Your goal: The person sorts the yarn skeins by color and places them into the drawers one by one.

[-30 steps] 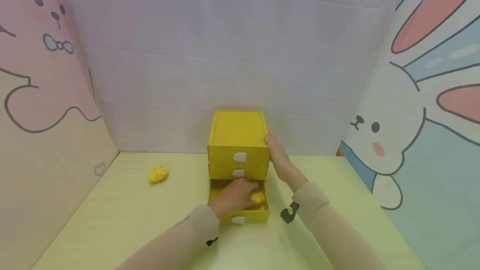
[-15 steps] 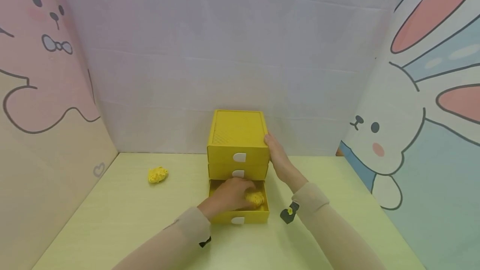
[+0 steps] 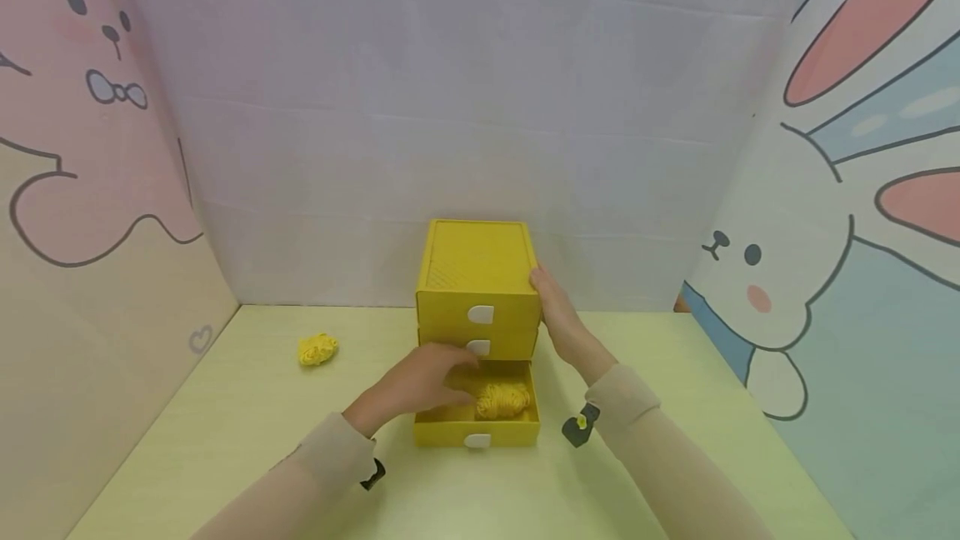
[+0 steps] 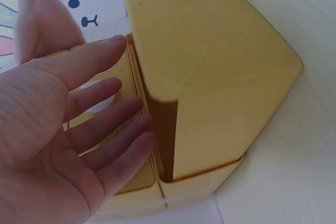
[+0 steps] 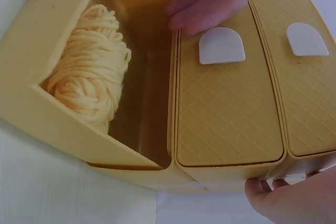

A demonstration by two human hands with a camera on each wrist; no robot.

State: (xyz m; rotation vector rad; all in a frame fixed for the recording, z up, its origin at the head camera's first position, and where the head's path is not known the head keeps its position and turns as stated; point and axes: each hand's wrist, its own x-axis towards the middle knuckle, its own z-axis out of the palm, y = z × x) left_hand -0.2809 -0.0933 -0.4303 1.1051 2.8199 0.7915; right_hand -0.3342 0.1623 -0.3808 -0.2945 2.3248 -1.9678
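Observation:
A small yellow drawer cabinet (image 3: 480, 257) stands by the back wall, its bottom drawer (image 3: 442, 435) pulled out. Inside, toward the right, lies a skein of yellow yarn (image 3: 501, 400); the right wrist view shows the wound strands of this yarn (image 5: 92, 69). My left hand (image 3: 420, 377) is over the drawer's left part, fingers spread and relaxed, apart from the yarn. The left wrist view shows the palm of the left hand (image 4: 58, 140) with nothing in it. My right hand (image 3: 561, 319) rests against the cabinet's right side, fingers extended along it.
A second yellow yarn bundle (image 3: 318, 349) lies on the pale table (image 3: 225, 440), left of the cabinet. Two upper drawers are closed, with white tabs such as the top tab (image 3: 481, 314). Fabric walls (image 3: 480, 107) surround the table at back and sides.
My left hand has drawn back leftward from the yarn, which now shows more fully and sits slightly further left in the drawer. The right hand has stayed at the cabinet's side.

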